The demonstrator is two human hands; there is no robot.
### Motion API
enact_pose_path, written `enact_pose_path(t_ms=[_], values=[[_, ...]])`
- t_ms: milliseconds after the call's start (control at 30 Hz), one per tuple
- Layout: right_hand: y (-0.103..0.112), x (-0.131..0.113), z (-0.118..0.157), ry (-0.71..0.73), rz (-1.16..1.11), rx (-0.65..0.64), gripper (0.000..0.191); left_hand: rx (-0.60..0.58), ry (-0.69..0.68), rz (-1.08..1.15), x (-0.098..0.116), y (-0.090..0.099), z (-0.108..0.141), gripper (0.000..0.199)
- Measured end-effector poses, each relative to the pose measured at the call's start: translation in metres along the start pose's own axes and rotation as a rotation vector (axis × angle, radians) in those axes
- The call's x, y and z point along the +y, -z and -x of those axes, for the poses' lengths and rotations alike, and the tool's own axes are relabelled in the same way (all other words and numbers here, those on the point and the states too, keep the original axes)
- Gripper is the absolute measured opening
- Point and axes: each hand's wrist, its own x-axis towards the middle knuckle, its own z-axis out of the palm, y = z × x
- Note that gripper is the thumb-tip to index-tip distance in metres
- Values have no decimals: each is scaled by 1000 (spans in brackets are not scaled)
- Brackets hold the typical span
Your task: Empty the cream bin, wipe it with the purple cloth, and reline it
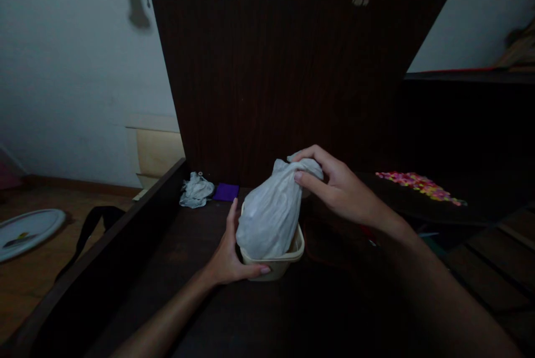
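Observation:
A filled white plastic bag leans in a cream-coloured container on the dark wooden surface. My right hand pinches the gathered top of the bag, thumb and fingers closed on it. Around the container's left side and front edge is my left hand, its thumb along the front rim and its fingers up the left side. The bag's contents cannot be made out, and its lower end is hidden inside the container.
Crumpled white plastic and a purple item lie at the back left. A raised dark board edge runs along the left. Behind stands a tall dark panel. Colourful small pieces lie at the right.

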Motion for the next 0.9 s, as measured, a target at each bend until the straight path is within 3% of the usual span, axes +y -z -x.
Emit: enact_pose_path(t_ms=[167, 400, 467, 633, 700, 767, 900], values=[[2, 2, 1, 14, 34, -61, 20, -33, -36, 23, -3, 1, 0, 134], [-28, 11, 10, 93, 240, -469, 25, -28, -35, 110, 1, -2, -2, 133], [-32, 14, 12, 119, 222, -518, 34, -33, -26, 117, 3, -2, -2, 135], [-28, 15, 18, 199, 100, -357, 56, -103, -38, 135, 12, 10, -6, 145], [-28, 16, 22, 215, 64, -272, 56, -112, -70, 151, 17, 20, -10, 137], [-29, 19, 25, 197, 36, -207, 54, -99, -100, 131, 25, 28, -16, 112], [-35, 26, 29, 98, -69, -95, 49, 93, -173, -153, 56, 35, -36, 54]])
